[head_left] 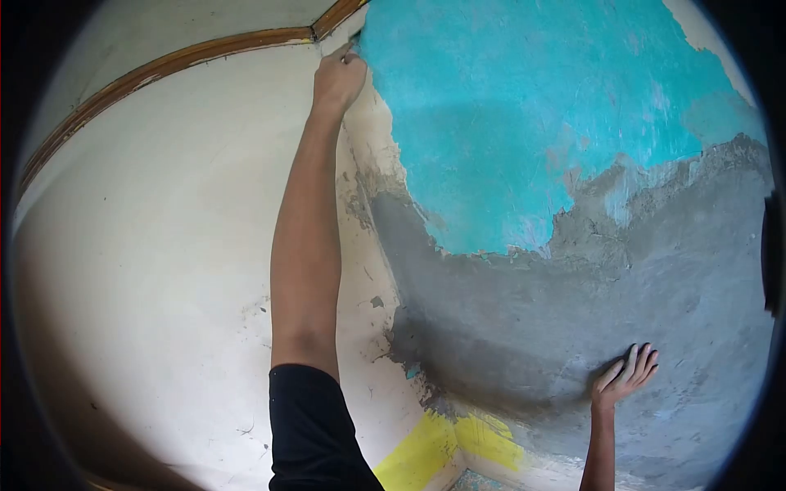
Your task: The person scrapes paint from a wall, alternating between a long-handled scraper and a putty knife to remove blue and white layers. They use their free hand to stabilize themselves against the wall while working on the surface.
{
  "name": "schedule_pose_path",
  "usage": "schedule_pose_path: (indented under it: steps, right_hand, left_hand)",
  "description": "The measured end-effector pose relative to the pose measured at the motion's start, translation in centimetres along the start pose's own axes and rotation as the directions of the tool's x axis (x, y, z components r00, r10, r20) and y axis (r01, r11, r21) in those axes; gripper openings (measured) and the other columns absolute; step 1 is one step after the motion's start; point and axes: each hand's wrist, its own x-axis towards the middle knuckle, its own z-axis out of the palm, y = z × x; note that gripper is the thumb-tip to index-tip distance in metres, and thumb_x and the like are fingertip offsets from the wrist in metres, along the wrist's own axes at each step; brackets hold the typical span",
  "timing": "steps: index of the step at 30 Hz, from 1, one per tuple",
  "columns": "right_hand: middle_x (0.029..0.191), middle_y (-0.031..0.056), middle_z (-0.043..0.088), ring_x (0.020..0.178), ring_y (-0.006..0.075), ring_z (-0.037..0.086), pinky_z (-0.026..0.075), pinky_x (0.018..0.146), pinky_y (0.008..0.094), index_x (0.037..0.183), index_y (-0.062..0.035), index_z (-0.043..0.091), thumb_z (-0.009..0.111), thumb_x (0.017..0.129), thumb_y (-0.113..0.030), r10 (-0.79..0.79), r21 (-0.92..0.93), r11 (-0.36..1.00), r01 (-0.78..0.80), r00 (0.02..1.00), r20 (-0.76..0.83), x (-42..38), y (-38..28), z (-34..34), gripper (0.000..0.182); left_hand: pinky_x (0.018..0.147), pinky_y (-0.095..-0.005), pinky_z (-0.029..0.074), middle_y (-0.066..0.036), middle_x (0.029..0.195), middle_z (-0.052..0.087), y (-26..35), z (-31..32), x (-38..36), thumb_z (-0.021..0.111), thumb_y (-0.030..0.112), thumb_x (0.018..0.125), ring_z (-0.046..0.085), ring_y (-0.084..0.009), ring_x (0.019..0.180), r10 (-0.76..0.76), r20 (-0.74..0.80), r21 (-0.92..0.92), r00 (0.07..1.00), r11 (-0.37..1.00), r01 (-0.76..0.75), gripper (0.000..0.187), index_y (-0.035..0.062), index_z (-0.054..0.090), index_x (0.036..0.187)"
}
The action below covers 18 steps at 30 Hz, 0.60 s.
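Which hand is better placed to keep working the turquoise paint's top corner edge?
Left. The left hand is already closed at the turquoise paint edge; the right hand lies flat on grey plaster.

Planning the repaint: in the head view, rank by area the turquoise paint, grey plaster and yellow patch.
1. Turquoise paint and grey plaster: look alike in area, and lens distortion makes it unsure.
2. Yellow patch: clearly smallest.
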Motion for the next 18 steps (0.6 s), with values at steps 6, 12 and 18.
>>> schedule_pose_path:
  steps: [6,12,18]
  right_hand:
    - [0.144,0.0217,0.044,0.14,0.0395,0.032,0.013,0.117,0.0522,0.132,0.004,0.051,0.04,0.094,-0.013,-0.005,-0.005,1.0,0.005,1.0,-0.003,0.2,0.0,0.0,0.043]
    - [0.143,0.0228,0.045,0.14,0.0403,0.033,0.013,0.117,0.0526,0.131,0.005,0.051,0.039,0.093,-0.013,-0.027,-0.024,0.999,0.027,1.0,-0.007,-0.1,0.4,0.2,0.044]
    - [0.145,0.0227,0.043,0.14,0.0398,0.033,0.016,0.116,0.0526,0.133,0.0047,0.05,0.037,0.097,-0.012,-0.026,-0.016,1.0,0.025,1.0,-0.008,-0.1,0.1,-0.1,0.042]
  left_hand:
    - [0.1,-0.0409,0.044,-0.027,0.12,0.061,0.7,0.9,0.6,0.039,0.025,0.089,0.058,-0.0405,0.114,0.001,-0.058,0.032,0.998,0.999,0.001,0.05,0.0101,0.057,0.133]
    - [0.098,-0.0431,0.046,-0.026,0.118,0.062,1.1,1.8,0.8,0.038,0.025,0.091,0.059,-0.0424,0.111,-0.042,-0.101,0.039,0.994,0.998,0.046,0.049,0.0094,0.055,0.134]
    - [0.094,-0.0465,0.047,-0.024,0.113,0.065,1.3,3.9,-1.5,0.037,0.024,0.094,0.06,-0.0434,0.105,0.026,-0.178,0.063,0.984,0.998,-0.015,0.047,0.0094,0.051,0.136]
